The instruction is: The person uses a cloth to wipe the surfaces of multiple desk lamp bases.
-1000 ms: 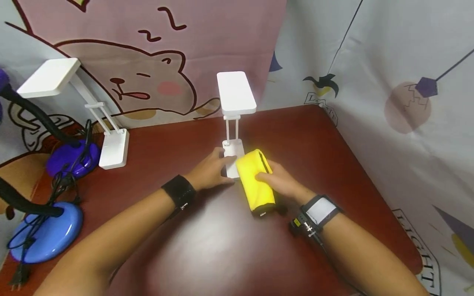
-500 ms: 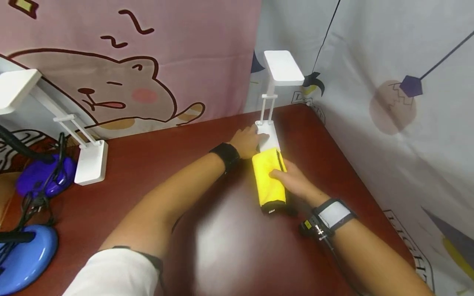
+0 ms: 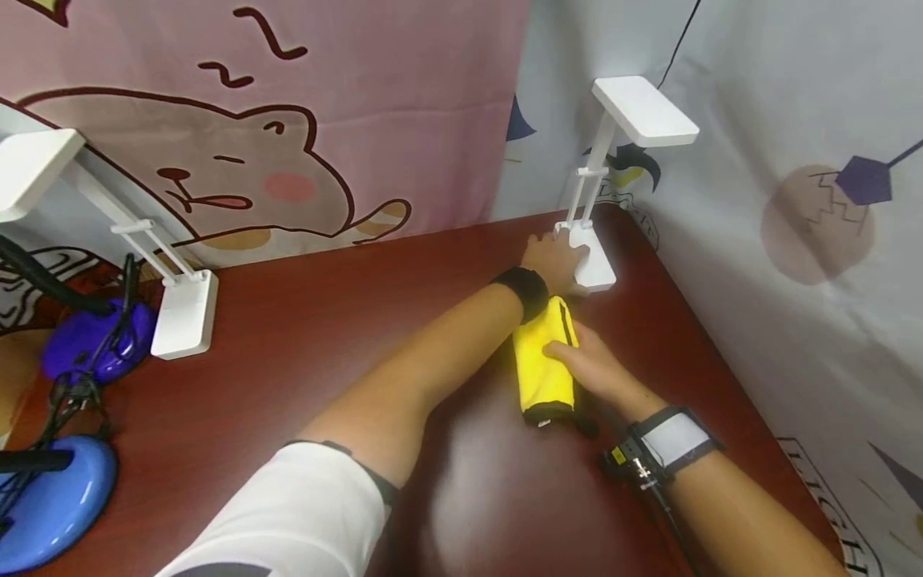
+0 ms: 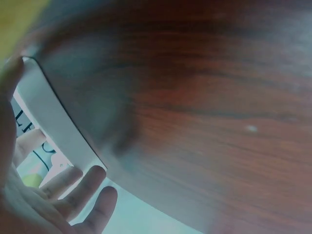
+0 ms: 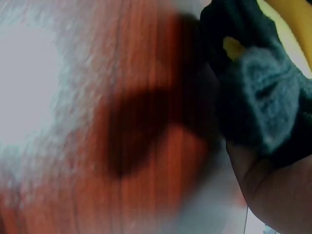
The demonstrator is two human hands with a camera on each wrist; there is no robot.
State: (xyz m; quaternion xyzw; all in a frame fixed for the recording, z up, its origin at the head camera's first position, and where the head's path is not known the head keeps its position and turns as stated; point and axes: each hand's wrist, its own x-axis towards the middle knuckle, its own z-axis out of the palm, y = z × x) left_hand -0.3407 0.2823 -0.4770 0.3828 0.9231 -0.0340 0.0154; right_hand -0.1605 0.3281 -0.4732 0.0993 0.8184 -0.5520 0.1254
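My left hand (image 3: 554,263) reaches across to a white desk lamp (image 3: 593,260) at the back right and touches its base. In the left wrist view the lamp base (image 4: 58,117) lies along the spread fingers (image 4: 90,192), the thumb at its near corner. My right hand (image 3: 594,365) grips a folded yellow cloth (image 3: 544,365) with dark edging and a small white tag, thumb on top. The right wrist view shows the cloth's dark fuzzy end (image 5: 263,97) close up, its shadow on the table. My left wrist overlaps the cloth's far end in the head view.
Another white desk lamp (image 3: 185,312) stands at the back left. Beside it are a purple lamp base (image 3: 108,353) and a blue one (image 3: 68,497) with tangled black cords (image 3: 75,393). Printed curtains border the table (image 3: 303,377) behind and on the right.
My left hand has moved the white desk lamp to the right and back, from mid-table toward the far right corner. The right hand still grips the yellow cloth, shifted slightly right.
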